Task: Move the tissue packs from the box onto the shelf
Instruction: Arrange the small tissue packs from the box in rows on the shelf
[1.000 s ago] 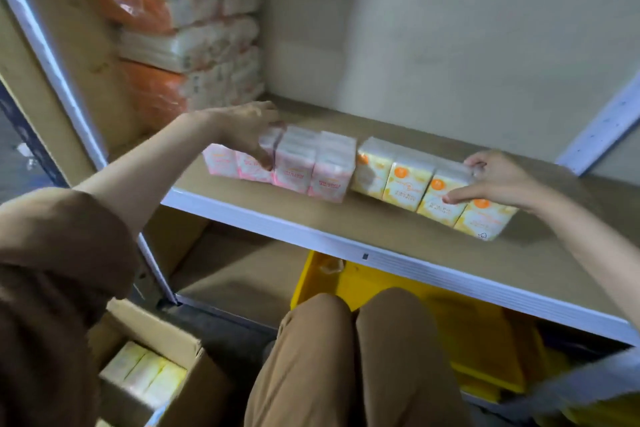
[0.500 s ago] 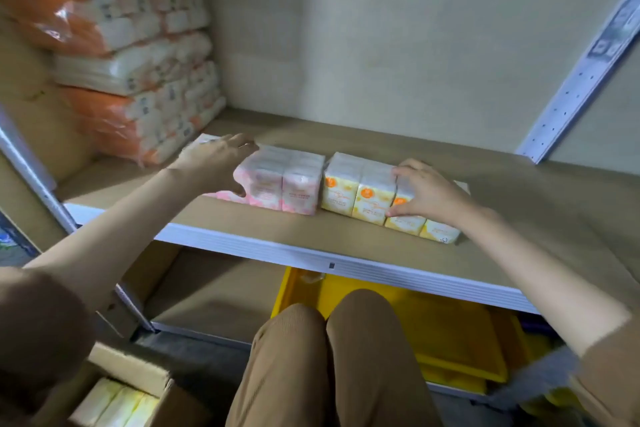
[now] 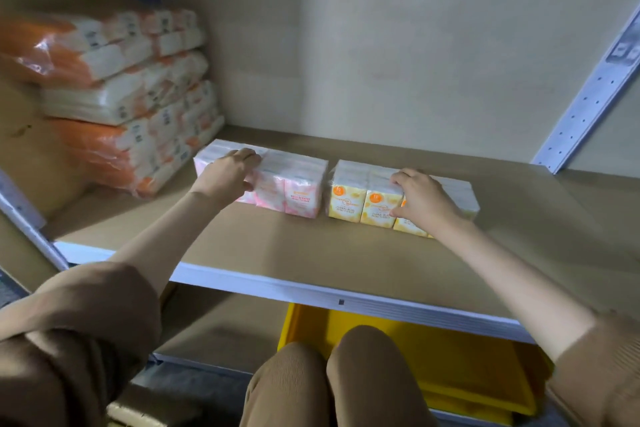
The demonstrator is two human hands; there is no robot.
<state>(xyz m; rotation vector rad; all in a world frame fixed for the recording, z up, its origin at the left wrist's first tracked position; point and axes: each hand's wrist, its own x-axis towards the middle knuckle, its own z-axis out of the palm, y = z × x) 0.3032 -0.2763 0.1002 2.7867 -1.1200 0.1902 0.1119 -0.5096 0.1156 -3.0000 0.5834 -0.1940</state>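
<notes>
reading "floral bliss" on yellow tissue packs (image 3: 367, 199) under right hand (image 3: 424, 199)

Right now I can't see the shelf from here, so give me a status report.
Left hand on pink tissue packs, right hand on yellow tissue packs. Both sets standing on shelf, small gap between them. Orange-and-white bundles stacked at left; nothing blocking.

Light: dim and warm, brightest on the back wall (image 3: 433, 45).
Shadows: soft and dark under the shelf (image 3: 311, 253).
Glare: shiny spots on the orange wrapped bundles (image 3: 104, 87).
Blur: the bundles look smeared.
Edges: the metal post (image 3: 588, 97) leans.
</notes>
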